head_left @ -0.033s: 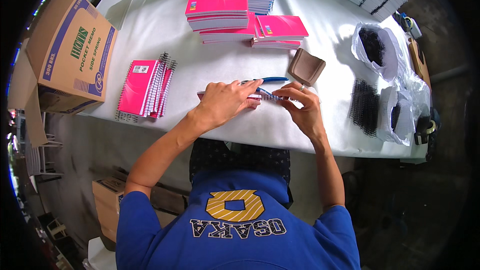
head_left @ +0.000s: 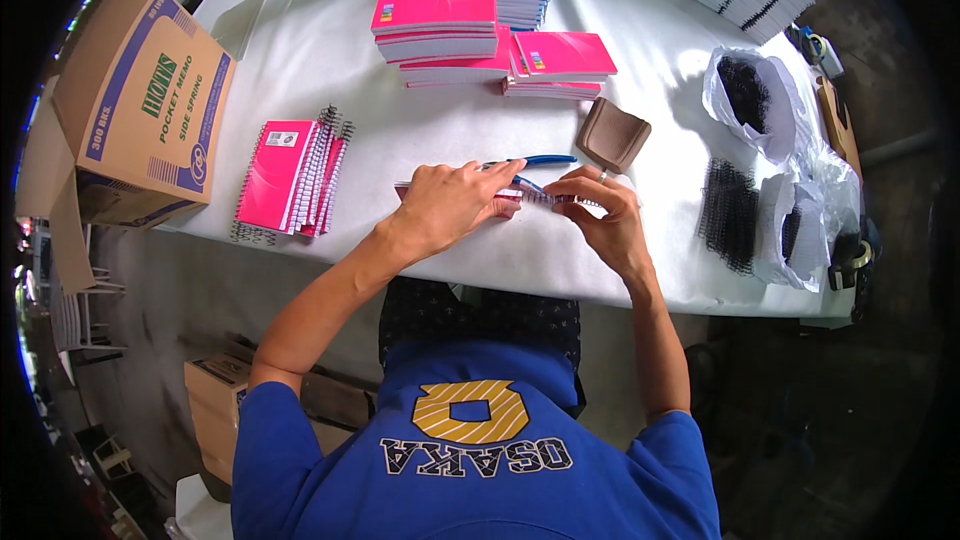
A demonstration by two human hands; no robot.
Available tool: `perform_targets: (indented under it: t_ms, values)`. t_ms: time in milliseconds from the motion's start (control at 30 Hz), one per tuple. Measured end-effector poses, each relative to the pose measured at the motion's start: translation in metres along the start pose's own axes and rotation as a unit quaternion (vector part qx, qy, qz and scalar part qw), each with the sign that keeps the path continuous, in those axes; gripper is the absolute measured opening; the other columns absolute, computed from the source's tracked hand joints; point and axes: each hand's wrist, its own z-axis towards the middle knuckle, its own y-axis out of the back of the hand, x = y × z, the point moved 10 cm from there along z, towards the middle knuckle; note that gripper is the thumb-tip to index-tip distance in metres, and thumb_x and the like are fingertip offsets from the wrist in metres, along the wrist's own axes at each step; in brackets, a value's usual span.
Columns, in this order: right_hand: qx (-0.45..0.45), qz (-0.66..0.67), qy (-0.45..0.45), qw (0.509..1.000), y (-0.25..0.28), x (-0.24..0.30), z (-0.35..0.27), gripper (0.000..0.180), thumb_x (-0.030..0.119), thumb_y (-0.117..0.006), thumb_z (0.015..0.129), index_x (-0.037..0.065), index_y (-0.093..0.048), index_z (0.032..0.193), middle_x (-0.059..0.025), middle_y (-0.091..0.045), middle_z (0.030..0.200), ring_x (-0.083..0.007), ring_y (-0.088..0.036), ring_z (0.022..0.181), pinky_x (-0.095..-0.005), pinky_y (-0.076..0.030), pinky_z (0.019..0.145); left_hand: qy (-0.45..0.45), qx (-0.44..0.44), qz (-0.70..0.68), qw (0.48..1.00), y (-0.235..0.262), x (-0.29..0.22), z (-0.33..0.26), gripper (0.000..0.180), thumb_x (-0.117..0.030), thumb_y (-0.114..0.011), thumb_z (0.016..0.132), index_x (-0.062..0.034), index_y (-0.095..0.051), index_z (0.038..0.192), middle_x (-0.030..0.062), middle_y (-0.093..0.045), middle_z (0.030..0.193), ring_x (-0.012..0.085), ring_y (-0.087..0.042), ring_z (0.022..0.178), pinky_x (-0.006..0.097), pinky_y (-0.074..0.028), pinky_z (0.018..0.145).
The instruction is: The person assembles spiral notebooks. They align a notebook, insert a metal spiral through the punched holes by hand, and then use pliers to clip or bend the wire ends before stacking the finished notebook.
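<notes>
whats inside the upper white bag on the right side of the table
A mass of black coils shows in the open mouth of the upper white bag. Anything deeper is hidden by the coils and the bag's walls.

Left hand (head_left: 448, 205) clasps a notebook (head_left: 402, 190), blue-handled tool (head_left: 548, 158) at its fingertips. Right hand (head_left: 605, 205) pinches at the coiled edge (head_left: 540, 196). White-covered desk (head_left: 390, 120). Brown block (head_left: 614, 135) just beyond right hand; pink notebook stacks (head_left: 435, 6) farther back. Coil-bound notebooks (head_left: 268, 180) to the left; loose black coils (head_left: 728, 220) right, beside white bag (head_left: 808, 252).
</notes>
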Motion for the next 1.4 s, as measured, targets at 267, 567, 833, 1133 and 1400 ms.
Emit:
perform_targets:
  t_ms: [267, 567, 833, 1133, 1400]
  values:
    - [0.068, -0.152, 0.023, 0.986, -0.012, 0.017, 0.005, 0.022, 0.004, -0.069, 0.084, 0.002, -0.062, 0.105, -0.0115, -0.061, 0.083, -0.0276, -0.064, 0.076, -0.0394, -0.051, 0.069, -0.076, -0.099, -0.013, 0.992, 0.021, -0.019, 0.002, 0.058, -0.046, -0.063, 0.087, -0.0261, -0.050, 0.140, 0.0053, -0.068, 0.118, 0.0263, -0.070, 0.086, 0.040, -0.058, 0.069]
    - [0.161, -0.252, 0.084, 0.951, -0.031, 0.022, 0.002, 0.029, 0.012, -0.067, 0.086, 0.005, -0.051, 0.109, -0.0128, -0.057, 0.097, -0.0334, -0.061, 0.092, -0.0436, -0.050, 0.073, -0.043, 0.008, -0.055, 0.998, 0.013, -0.019, 0.004, 0.056, -0.039, -0.067, 0.087, -0.0278, -0.051, 0.139, 0.0043, -0.073, 0.097, 0.0279, -0.071, 0.074, 0.042, -0.057, 0.064]
    - [0.238, -0.072, -0.004, 0.969, -0.039, 0.001, 0.015, 0.019, 0.016, -0.073, 0.083, 0.005, -0.066, 0.097, -0.0132, -0.063, 0.106, -0.0329, -0.063, 0.097, -0.0416, -0.051, 0.081, -0.048, 0.124, 0.010, 0.991, -0.002, -0.013, -0.001, 0.048, -0.046, -0.063, 0.088, -0.0227, -0.056, 0.129, 0.0046, -0.072, 0.096, 0.0276, -0.071, 0.078, 0.042, -0.055, 0.060]
    - [0.200, -0.191, -0.064, 0.959, 0.056, -0.081, 0.057, 0.049, 0.029, -0.080, 0.070, 0.008, -0.068, 0.113, -0.0154, -0.061, 0.124, -0.0310, -0.060, 0.109, -0.0409, -0.047, 0.097, -0.014, -0.002, 0.056, 0.998, 0.016, 0.007, -0.019, 0.084, -0.043, -0.073, 0.077, -0.0259, -0.034, 0.150, 0.0009, -0.066, 0.121, 0.0231, -0.068, 0.096, 0.037, -0.057, 0.064]
    - [0.380, 0.100, -0.099, 0.914, -0.034, -0.036, 0.047, 0.056, 0.042, -0.061, 0.077, 0.001, -0.070, 0.114, -0.0164, -0.070, 0.108, -0.0255, -0.064, 0.099, -0.0368, -0.046, 0.095, -0.071, -0.100, 0.077, 0.989, 0.021, 0.018, -0.020, 0.074, -0.038, -0.074, 0.077, -0.0211, -0.045, 0.143, -0.0014, -0.066, 0.121, 0.0227, -0.067, 0.101, 0.037, -0.057, 0.067]
